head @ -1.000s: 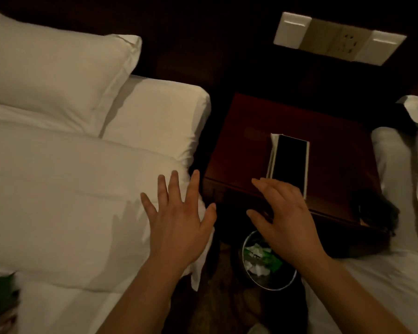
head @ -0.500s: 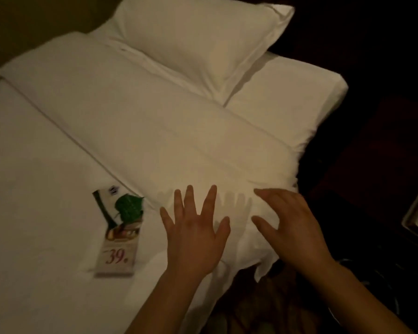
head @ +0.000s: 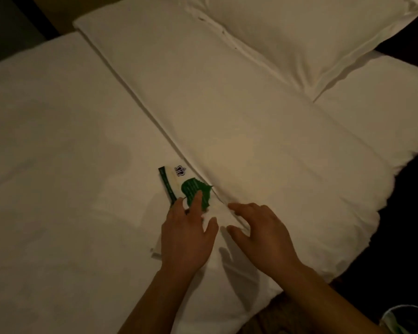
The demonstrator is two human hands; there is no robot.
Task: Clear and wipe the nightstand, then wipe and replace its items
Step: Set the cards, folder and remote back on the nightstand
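Observation:
A printed card (head: 176, 179) with a green leaf picture lies flat on the white bed (head: 58, 189), beside the folded duvet edge. My left hand (head: 186, 235) lies over the card's lower half with straight fingers, its fingertips on the green leaf. My right hand (head: 258, 232) hovers just to the right over the duvet fold, fingers relaxed, holding nothing. The nightstand is out of view.
A white pillow (head: 311, 32) lies at the head of the bed, top right. The folded duvet (head: 263, 141) runs diagonally across the bed. A waste bin's rim (head: 405, 317) shows at the bottom right, on the dark floor beside the bed.
The view has swung left from the nightstand to the bed. Both hands have moved onto the bed, and my left hand has come down on the card.

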